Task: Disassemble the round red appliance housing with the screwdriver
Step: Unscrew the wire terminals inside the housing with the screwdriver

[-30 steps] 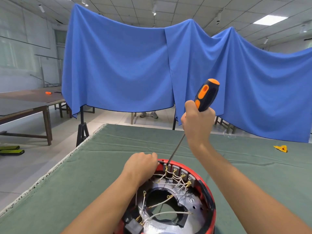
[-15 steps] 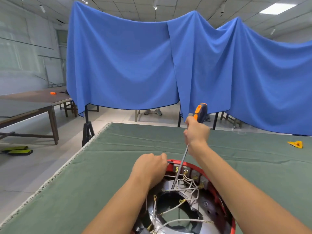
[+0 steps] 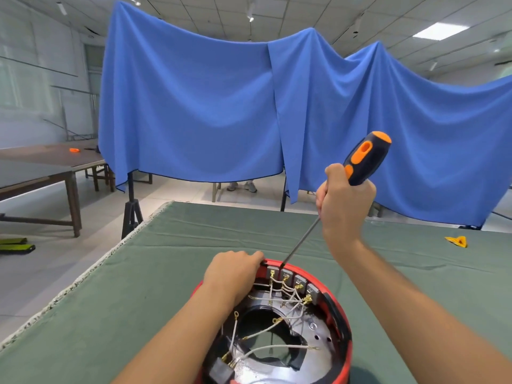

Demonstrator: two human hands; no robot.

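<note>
- My right hand [image 3: 345, 202] is wrapped tight round the lower part of the screwdriver [image 3: 360, 164] handle, thumb up along the orange-and-black grip — the top of the handle sticks out above my fist.
- The metal shaft slants down and to the left from that fist, and its tip sits at the far inner rim of the red housing [image 3: 342, 314], right by the row of grey terminal blocks [image 3: 293, 278] with brass connectors.
- My left hand [image 3: 235, 273] is curled over the far left edge of the housing, fingers hooked over the rim and gripping it.
- The housing rests on the green table cover [image 3: 138, 300], close to me at the bottom of the view, open side up; its lower edge is cut off by the frame.
- Inside it I see white wires [image 3: 266, 328] with gold ring ends crossing over a black plate with a large cut-out, and shiny metal beneath.
- A small yellow piece [image 3: 456, 241] lies well apart on the cover at the right.
- Blue cloth [image 3: 194, 106] hangs behind the table, and a brown table [image 3: 41, 164] stands off to the left.
</note>
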